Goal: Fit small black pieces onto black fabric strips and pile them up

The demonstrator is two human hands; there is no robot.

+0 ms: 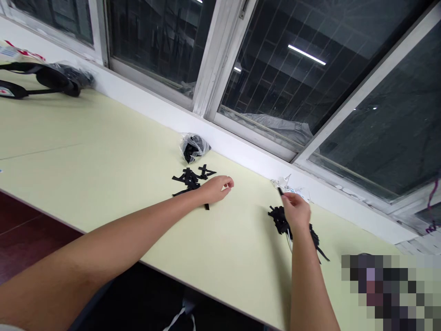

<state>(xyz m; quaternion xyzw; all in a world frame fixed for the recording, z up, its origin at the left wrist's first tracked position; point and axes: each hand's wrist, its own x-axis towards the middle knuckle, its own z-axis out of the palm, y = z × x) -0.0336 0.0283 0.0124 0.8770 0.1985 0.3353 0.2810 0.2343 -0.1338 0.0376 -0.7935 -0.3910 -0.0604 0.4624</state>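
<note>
My left hand (217, 187) rests on the pale yellow table (103, 156), fingers curled with thumb and fingertips pinched together, right beside a loose pile of black strips (190, 178). What it pinches is too small to see. My right hand (295, 210) is closed around a small black piece (280, 191), held above a second heap of black strips (279, 219). White thin pieces (291, 187) lie just behind that hand, near the window ledge.
A small clear plastic bag with black parts (193, 147) lies by the white window ledge (241, 151). Black straps and a plastic bag (51, 79) lie at the far left. The table's front edge runs above a dark floor (27, 230). A blurred patch covers the lower right.
</note>
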